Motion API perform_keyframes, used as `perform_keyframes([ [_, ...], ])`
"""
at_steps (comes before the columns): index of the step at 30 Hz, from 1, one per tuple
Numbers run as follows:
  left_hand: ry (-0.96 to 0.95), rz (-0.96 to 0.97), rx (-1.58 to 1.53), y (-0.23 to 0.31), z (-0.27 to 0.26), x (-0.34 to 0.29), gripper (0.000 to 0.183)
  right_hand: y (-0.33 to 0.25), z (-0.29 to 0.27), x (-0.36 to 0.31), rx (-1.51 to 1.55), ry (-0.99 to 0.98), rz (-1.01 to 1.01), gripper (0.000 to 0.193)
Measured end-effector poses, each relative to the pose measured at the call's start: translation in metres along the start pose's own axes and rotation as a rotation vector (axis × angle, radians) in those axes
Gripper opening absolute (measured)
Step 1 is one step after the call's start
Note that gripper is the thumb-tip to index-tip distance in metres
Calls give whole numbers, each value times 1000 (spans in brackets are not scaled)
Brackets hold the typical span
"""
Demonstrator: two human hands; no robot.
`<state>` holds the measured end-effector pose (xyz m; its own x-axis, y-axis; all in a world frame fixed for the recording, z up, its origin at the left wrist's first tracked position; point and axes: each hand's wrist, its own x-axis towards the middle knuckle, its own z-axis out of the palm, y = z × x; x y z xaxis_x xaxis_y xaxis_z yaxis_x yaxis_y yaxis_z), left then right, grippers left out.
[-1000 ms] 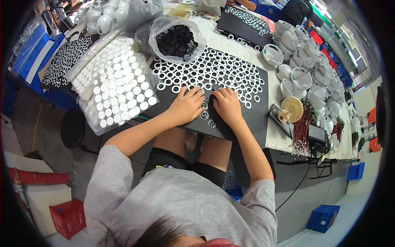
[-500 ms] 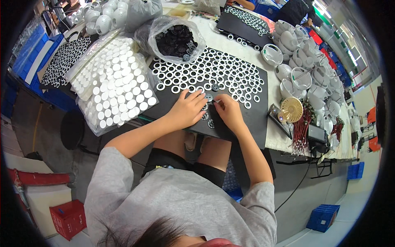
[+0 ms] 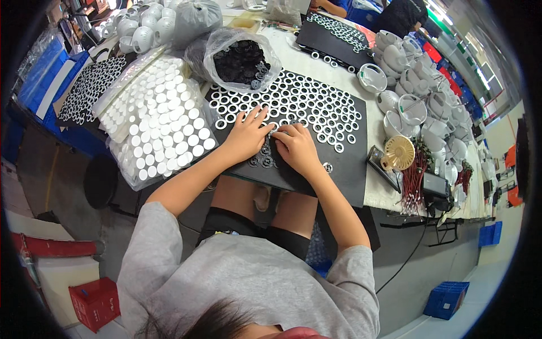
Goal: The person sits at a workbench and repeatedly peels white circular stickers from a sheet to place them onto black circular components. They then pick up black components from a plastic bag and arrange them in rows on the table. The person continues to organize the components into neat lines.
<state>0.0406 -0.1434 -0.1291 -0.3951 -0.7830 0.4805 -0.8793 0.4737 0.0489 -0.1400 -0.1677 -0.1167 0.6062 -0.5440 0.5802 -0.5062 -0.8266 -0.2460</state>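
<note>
My left hand (image 3: 248, 137) lies over the black board (image 3: 344, 169) with its fingers spread, the fingertips at the near edge of the white rings (image 3: 307, 101). Beside it, my right hand (image 3: 297, 148) has its fingers bent together, thumb and fingertips close to a white ring (image 3: 274, 127) between the hands. Whatever its fingertips grip is hidden. Below the hands, several dark slotted discs (image 3: 263, 156) lie in a loose cluster. A single white ring with a dark slotted centre (image 3: 327, 167) rests apart, by my right wrist.
An open plastic bag of black discs (image 3: 240, 62) stands behind the rings. Sheets of round white stickers (image 3: 169, 124) lie at the left. At the right are a yellowish fan (image 3: 399, 152), red wires (image 3: 414, 175) and piled white housings (image 3: 415, 107). Another ring-covered board (image 3: 333, 37) lies farther back.
Both hands have shifted left, the left also slightly away from me. Dark discs now show loosely clustered below the hands, and a ring now lies by my right wrist.
</note>
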Motion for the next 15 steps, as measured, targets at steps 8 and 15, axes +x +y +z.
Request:
perform_keyframes([
  [8,41,-8,29,-1,4,-2,32,-1,5,1,-10,-18,11,11],
  [15,55,-9,24,4,-2,2,37,21,-8,5,-112,97,87,17],
])
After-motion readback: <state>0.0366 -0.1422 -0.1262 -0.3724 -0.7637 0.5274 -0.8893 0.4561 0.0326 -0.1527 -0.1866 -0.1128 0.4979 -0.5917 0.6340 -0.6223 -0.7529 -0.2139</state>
